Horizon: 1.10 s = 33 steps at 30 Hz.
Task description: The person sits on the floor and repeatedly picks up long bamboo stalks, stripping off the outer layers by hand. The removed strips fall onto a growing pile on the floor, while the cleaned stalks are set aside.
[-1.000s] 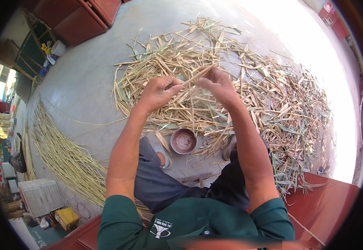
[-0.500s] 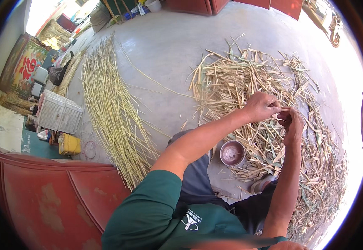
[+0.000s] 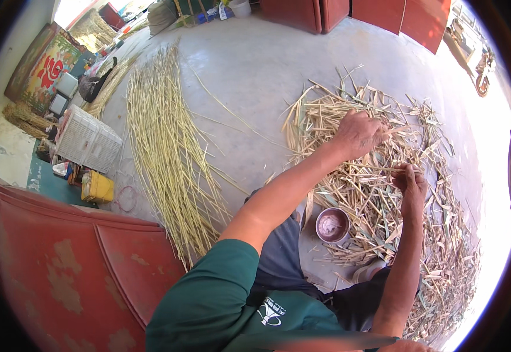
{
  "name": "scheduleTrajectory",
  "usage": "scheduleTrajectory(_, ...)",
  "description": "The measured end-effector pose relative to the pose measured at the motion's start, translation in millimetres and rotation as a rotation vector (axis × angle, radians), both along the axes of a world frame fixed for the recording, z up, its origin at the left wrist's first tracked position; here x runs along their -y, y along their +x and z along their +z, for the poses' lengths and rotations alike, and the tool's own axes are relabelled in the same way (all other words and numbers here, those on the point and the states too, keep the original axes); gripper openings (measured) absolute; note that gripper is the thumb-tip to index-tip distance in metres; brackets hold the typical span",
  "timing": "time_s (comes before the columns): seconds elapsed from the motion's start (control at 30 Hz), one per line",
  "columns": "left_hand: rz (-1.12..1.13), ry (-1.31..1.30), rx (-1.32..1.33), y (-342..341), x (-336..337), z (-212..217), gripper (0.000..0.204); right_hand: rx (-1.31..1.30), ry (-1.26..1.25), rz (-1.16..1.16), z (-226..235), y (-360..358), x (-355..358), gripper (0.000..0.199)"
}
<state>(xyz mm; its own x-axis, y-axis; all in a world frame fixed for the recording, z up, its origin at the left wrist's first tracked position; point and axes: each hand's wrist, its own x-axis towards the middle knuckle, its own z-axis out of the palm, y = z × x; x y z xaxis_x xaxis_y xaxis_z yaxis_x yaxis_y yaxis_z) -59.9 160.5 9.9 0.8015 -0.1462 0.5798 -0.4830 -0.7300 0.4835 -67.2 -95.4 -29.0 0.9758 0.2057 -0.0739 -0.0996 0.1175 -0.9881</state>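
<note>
Above a heap of dry leaves and stalk husks [image 3: 378,202], my left hand [image 3: 358,135] is closed with its fingers curled. A pale blurred strip shows by its fingertips, too unclear to name. Lower and to the right, my right hand [image 3: 412,183] pinches a thin pale stalk [image 3: 384,169], which points left over the heap. A gap separates the two hands. Between my feet, at the near left edge of the heap, sits a round metal bowl [image 3: 333,225] with pinkish-white stuff inside.
Long yellow-green stalks [image 3: 164,146] lie in a bundle on the concrete floor at left. Beyond them stand a white plastic crate [image 3: 88,144] and a yellow container [image 3: 97,188]. A worn red panel [image 3: 73,270] fills the near left. Red cabinets [image 3: 290,13] stand at the back.
My hands have come apart: the left moved away and a little left, the right moved slightly nearer. The whole view has shifted slightly.
</note>
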Motion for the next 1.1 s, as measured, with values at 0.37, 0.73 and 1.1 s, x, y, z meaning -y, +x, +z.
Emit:
scheduleTrajectory(0.37,0.031,0.848,-0.185,-36,-109,-5,0.009,-0.227,0.228,-0.212,-16,21,63,0.025)
scheduleTrajectory(0.73,0.351,1.321,-0.062,-111,-244,110,0.015,-0.516,0.617,0.119,-78,-27,-62,0.015)
scheduleTrajectory(1.1,0.438,1.135,-0.198,-242,-338,-33,0.012,-0.498,0.150,0.535,-22,-78,-185,0.021)
